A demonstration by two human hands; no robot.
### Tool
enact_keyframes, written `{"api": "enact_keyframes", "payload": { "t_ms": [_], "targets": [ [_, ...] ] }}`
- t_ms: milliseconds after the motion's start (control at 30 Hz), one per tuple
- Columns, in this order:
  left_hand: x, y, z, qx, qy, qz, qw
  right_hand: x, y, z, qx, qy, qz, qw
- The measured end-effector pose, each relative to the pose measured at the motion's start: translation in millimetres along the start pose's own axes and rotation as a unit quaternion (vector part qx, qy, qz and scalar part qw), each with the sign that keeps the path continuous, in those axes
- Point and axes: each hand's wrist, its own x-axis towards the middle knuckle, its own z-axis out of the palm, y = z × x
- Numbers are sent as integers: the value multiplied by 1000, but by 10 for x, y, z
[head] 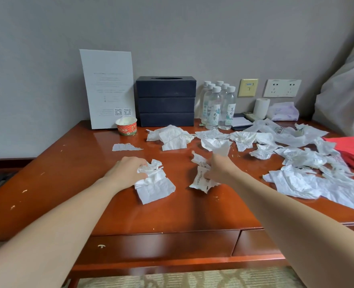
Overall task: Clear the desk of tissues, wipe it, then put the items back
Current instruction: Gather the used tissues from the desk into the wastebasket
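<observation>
Crumpled white tissues (296,181) littered the glossy red-brown worktop (172,213).
Most lay strewn across its right half and middle. Near the front, the left grip (128,170) clutched one wad (154,183), and the right grip (219,169) pinched a torn printed wrapper (201,181).

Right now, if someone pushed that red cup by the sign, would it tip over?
Probably not: the cup looks short and wide, so it should slide on the glossy desk rather than tip. It seems to be paper with only something white inside, so likely light and easy to crush if gripped hard.
</observation>
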Motion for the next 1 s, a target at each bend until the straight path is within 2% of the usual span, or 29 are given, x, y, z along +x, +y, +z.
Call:
{"api": "enact_keyframes", "payload": {
  "t_ms": [167, 400, 567, 733, 1000],
  "targets": [
    [-249, 141, 10, -33, 8, 8, 999, -331, 52, 109, -36, 77, -10, 996],
    [-616, 394, -156, -67, 37, 10, 997, -660, -8, -49, 60, 131, -21, 989],
    [-910, 574, -271, -90, 59, 26, 994, -1016, -118, -158, 64, 118, -37, 990],
    [-1332, 759, -271, -102, 48, 30, 993, -1479, -139, -109, 67, 100, -49, 992],
    [-2050, 1009, 215, -129, 33, 45, 990, -2266, 36, 337, 77, 90, -61, 991]
  ]
}}
